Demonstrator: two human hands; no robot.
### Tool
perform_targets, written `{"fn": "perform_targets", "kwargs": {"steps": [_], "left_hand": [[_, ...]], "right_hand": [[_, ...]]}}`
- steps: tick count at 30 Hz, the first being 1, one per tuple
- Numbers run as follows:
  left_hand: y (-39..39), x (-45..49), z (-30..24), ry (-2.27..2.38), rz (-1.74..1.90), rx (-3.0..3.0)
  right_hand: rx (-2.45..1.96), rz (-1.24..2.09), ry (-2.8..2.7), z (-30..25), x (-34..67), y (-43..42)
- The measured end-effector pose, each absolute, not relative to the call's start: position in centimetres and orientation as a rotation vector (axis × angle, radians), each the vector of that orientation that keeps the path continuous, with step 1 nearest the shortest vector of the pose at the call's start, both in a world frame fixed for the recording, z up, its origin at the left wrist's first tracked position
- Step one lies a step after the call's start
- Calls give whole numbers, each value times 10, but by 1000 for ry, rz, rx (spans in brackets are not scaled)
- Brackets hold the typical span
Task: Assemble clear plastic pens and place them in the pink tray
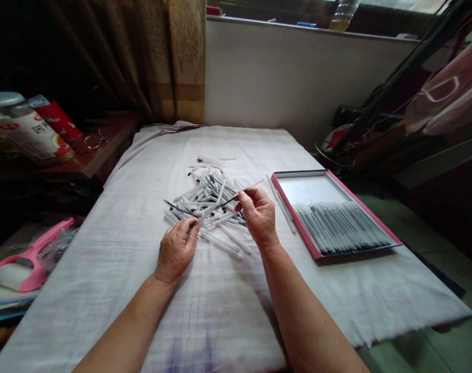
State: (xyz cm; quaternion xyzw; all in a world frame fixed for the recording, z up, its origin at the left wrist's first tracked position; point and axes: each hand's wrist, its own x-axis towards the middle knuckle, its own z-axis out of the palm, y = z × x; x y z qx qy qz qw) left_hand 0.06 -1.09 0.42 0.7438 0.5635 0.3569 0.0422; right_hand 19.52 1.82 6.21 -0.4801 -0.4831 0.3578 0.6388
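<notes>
My left hand [177,249] is closed in a pinch on a clear pen barrel [206,213] that points up and to the right. Between thumb and fingers, my right hand [259,215] grips a thin black pen refill [226,201]. The refill's lower end meets the barrel's upper end; whether it is inside cannot be made out. Just beyond both hands lies a loose pile of pen parts [210,189], with whitish barrels, dark refills and small black pieces. To the right, a pink-edged box [309,187] holds a row of pens [340,228] in its near half.
A white cloth [216,305] covers the table. Loose barrels [284,210] lie along the box's left side. At left, a shelf bears a jar [30,132] and glasses [94,139], with a pink tape dispenser [36,259] lower down. A curtain [187,62] hangs behind.
</notes>
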Motion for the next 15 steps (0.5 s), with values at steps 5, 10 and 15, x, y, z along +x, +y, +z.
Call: {"fn": "perform_targets", "kwargs": {"steps": [5,10,15], "left_hand": [[-11,0,5,1716,1100,2340],[-13,1,7,1654,1123,2431],[-13,1,7,1669,1156,2357]], "right_hand": [[-1064,781,-1123,61,193,18],[-1046,921,-1254,49,186,19],[-1114,923,-1644,40,199,24]]}}
